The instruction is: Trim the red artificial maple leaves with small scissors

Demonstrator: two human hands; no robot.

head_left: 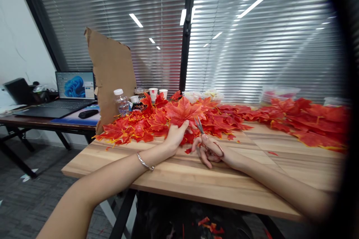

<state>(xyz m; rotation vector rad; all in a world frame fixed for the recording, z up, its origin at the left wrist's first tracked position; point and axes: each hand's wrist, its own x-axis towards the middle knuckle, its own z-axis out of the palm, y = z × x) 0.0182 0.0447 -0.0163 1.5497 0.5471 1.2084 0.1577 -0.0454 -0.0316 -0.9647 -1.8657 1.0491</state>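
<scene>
Far off to the side of our left hand [176, 135] we see an open black laptop [70, 95] with a blue screen, a tall torn piece of brown cardboard [112, 74] and a small clear plastic water bottle [121, 101] with a white cap. Our left hand has a thin silver bangle [145, 162] on its wrist, and its fingers are closed on the bottom edge of a big red fake maple leaf [183, 112], holding it up just above the light wooden table [196, 179]. Just beside it, our right hand [213, 150] has its fingers through the rings of small metal scissors [202, 131]. The blades point up at the stem end of that leaf and look a little apart. Behind both hands lies a big heap of red and orange leaves [134, 127], and more leaves [305, 123] stretch away past our right hand. We think the cutting has far to go, since so many leaves wait. A few red scraps [211, 227] lie on the floor below the table. We cannot see the stem itself, and the far right side is dark and blurry.
</scene>
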